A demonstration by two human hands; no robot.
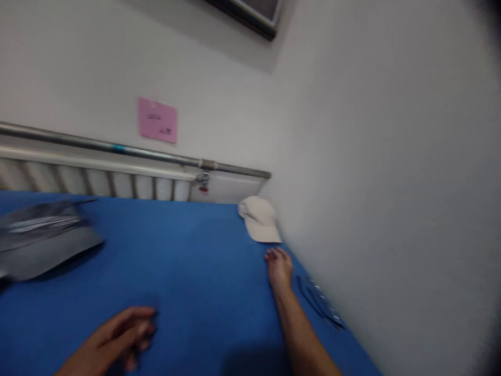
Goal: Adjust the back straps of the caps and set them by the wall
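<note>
My right hand (279,266) reaches over the blue surface just short of a cream baseball cap (260,219) in the far right corner. Its fingers are slightly bent and apart, with nothing seen in them. My left hand (127,334) hovers at the lower left, blurred, its fingers loosely curled and no held thing visible. Beyond it at the left lies a grey brimmed hat (47,240), smeared by motion and cut by the frame edge. A flat, clear-looking item with dark edges (321,300) rests beside my right forearm, along the wall; its kind is unclear.
The blue surface (188,261) meets a white wall (371,183) on the right. A metal rail (156,154) runs along the back, with a small dangling metal piece (203,180). A pink note (157,120) and a dark-framed panel (258,15) are on the wall above.
</note>
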